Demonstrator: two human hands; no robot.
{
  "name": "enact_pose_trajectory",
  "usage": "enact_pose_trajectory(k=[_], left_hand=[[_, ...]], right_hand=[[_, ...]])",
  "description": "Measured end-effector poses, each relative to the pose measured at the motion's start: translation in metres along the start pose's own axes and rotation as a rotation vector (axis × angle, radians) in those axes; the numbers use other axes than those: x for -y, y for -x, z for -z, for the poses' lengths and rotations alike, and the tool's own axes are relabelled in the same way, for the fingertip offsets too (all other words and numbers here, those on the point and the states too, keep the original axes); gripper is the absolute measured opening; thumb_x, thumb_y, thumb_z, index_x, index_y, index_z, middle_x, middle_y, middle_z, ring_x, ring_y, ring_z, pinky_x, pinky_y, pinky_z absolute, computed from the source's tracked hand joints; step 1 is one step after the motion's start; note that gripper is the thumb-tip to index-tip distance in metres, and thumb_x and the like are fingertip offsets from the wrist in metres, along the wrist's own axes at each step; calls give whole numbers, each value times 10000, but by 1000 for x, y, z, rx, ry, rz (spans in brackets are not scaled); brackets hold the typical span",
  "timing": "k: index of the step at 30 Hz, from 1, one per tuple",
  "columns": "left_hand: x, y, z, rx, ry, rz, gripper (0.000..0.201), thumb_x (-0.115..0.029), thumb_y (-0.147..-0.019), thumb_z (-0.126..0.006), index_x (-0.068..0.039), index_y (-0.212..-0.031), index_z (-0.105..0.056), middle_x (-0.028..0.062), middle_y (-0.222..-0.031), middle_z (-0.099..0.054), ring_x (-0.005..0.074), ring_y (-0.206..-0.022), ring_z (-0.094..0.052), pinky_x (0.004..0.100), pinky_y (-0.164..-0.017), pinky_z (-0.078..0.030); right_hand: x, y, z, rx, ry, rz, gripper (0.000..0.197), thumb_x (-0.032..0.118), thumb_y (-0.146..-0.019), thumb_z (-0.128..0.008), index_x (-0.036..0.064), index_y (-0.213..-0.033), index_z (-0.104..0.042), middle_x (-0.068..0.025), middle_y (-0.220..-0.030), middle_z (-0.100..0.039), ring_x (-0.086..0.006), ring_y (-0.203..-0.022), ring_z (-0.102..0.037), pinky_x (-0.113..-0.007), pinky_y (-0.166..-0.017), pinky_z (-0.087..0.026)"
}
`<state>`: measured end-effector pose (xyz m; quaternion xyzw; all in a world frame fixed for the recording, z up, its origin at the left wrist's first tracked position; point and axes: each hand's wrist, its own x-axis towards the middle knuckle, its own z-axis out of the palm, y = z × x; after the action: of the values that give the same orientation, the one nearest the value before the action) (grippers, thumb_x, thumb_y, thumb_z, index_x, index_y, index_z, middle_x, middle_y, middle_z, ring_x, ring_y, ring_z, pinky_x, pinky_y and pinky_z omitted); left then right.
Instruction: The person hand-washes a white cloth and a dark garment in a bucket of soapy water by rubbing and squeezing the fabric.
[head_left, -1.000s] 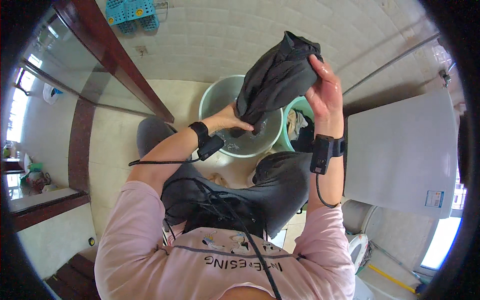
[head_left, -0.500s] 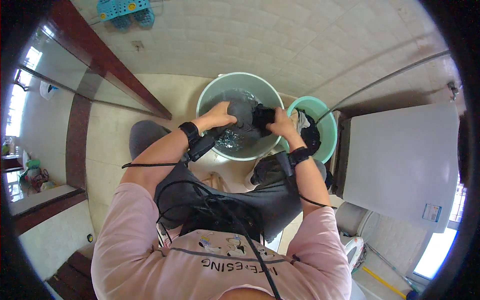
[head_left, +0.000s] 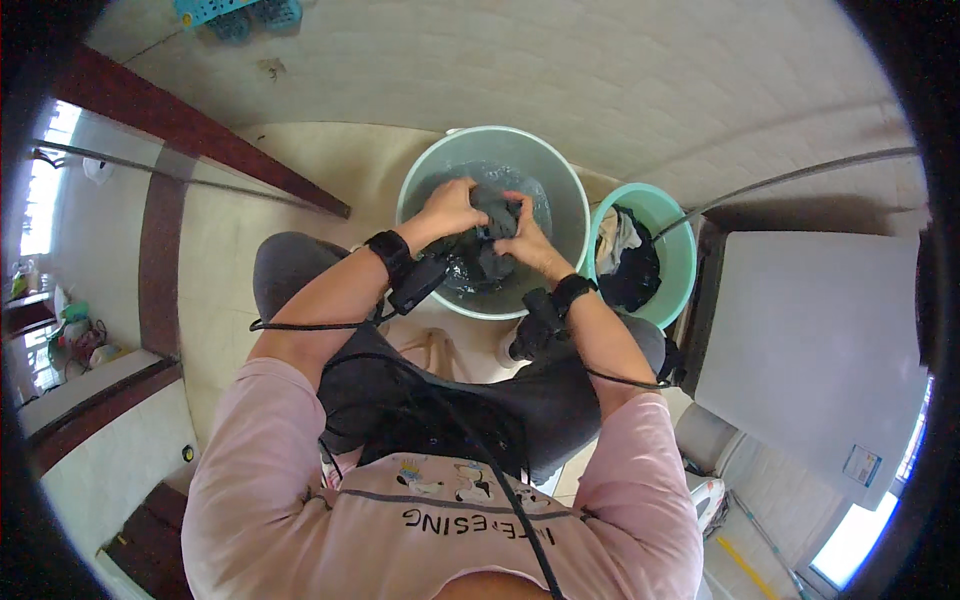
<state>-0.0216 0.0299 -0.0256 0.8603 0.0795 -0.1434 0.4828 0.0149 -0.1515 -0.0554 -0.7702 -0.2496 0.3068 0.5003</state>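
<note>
A dark grey wet garment (head_left: 492, 262) is bunched up in the water of a large pale green basin (head_left: 576, 205). Its exact kind does not show. My left hand (head_left: 450, 212) grips the bunch from its left side, thumb toward the middle. On the other side my right hand (head_left: 528, 243) has its fingers and thumb closed round the same cloth. Both hands are over the water, close together. Some of the garment hangs below into the water, where its outline is lost.
A smaller mint-green basin (head_left: 683, 232) with black and cream clothes (head_left: 626, 272) stands against the big one at its right. Further right is a white, box-shaped appliance (head_left: 810, 340). A grey hose (head_left: 790, 180) runs over the small basin. A dark red door frame (head_left: 210, 135) rises at left.
My right hand has moved left from the basin's right side to beside my left hand. The cloth is now gathered into a tighter bunch. The whole view has shifted slightly.
</note>
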Motion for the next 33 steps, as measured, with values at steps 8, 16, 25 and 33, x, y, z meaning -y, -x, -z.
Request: enact_pose_trajectory(k=[8,16,25,33], left_hand=[[60,-29,-28,-329,19,181,418,-186,-726,-568,-39,-1089,-423,148,-1007,-520,323,-983,-490,390,-860,-381],[72,-31,-29,-98,686,680,383,-257,-804,-473,-75,-1130,-385,95,-1140,-382,254,-1041,-396,409,-799,-412],[83,-39,-41,-86,912,720,416,-367,-832,-430,-101,-1150,-388,87,-1194,-375,255,-1093,-385,461,-778,-430],[61,-51,-25,94,1186,663,550,-472,-733,-512,-70,-1107,-500,115,-1091,-516,268,-995,-497,426,-784,-423]], right_hand=[[-94,-21,-2,-328,-250,-525,848,205,-599,-657,56,-1244,-128,-216,-1111,-421,-317,-1000,-467,-364,-812,-413],[-132,-18,-33,229,-76,-375,755,228,-550,-764,-16,-1170,-407,-182,-1018,-566,-305,-967,-539,-353,-841,-411],[-118,-33,-23,-171,-409,-498,543,53,-678,-673,-2,-1155,-419,-85,-956,-571,-205,-876,-538,-315,-747,-451],[46,-15,1,184,-383,-249,479,260,-759,-643,2,-1123,-470,-75,-973,-573,-144,-868,-528,-254,-766,-413]])
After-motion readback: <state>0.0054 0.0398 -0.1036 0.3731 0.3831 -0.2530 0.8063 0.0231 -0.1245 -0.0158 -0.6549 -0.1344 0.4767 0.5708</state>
